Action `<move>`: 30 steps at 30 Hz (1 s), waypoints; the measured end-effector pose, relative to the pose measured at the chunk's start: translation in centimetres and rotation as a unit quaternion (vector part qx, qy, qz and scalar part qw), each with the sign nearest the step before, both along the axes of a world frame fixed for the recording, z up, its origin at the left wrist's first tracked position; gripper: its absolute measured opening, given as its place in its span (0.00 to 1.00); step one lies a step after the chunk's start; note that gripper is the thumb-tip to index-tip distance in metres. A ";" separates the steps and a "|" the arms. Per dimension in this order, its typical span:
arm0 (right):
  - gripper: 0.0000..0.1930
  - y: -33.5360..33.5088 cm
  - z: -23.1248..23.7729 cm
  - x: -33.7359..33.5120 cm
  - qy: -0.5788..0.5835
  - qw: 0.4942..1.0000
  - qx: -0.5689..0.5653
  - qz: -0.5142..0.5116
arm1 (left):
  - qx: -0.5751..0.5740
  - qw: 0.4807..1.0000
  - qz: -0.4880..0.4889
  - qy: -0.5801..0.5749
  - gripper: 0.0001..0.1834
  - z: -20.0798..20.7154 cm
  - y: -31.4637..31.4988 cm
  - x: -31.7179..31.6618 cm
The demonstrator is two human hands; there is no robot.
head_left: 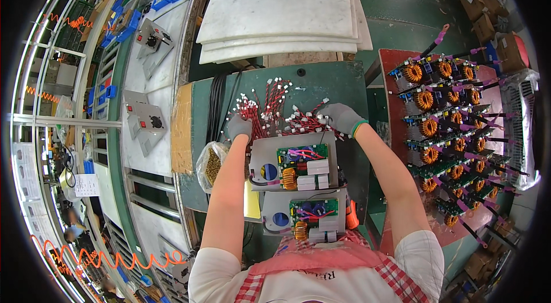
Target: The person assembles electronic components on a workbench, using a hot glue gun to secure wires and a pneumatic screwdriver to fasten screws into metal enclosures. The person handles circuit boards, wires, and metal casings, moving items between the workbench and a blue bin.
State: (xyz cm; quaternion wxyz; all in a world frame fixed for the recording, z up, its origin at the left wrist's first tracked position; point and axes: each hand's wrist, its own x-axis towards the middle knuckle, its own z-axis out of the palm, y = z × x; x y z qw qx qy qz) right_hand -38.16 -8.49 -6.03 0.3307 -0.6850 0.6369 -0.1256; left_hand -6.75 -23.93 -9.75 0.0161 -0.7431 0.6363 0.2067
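Observation:
Both hands wear grey gloves and reach over a pile of short red-and-black connector wires point(275, 99) with white plugs on the green bench. My left hand point(239, 127) is curled at the pile's left side; what its fingers hold is hidden. At the pile's right end, my right hand point(343, 118) has its fingers drawn together on a connector wire point(315, 109). Nearer to me, between my forearms, lies a grey metal case plate with a green circuit board point(301, 156), copper coil and white blocks. A second similar unit point(313, 209) sits closer to my apron.
A bag of small brass-coloured parts point(213, 166) stands beside my left forearm, near black cables point(217, 105). Stacked white boards point(278, 4) lie beyond the bench. Several coil-bearing circuit boards point(429, 127) fill a red table at right. Metal cases point(144, 122) sit on the left line.

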 end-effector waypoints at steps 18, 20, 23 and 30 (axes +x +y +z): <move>0.12 6.0 8.5 -1.0 -0.473 0.793 -0.102 -0.370 | 0.008 0.992 0.087 0.087 0.13 0.3 1.5 3.2; 0.13 7.8 10.9 -0.3 -0.482 0.775 -0.125 -0.388 | -0.078 0.989 0.095 0.079 0.14 2.8 2.3 2.0; 0.12 10.2 13.0 1.1 -0.562 0.723 -0.173 -0.362 | -0.193 0.969 0.093 0.126 0.15 7.3 3.6 1.7; 0.11 13.5 18.0 10.1 -0.740 0.636 -0.033 -0.217 | 0.012 0.836 -0.221 0.502 0.17 19.5 14.8 1.6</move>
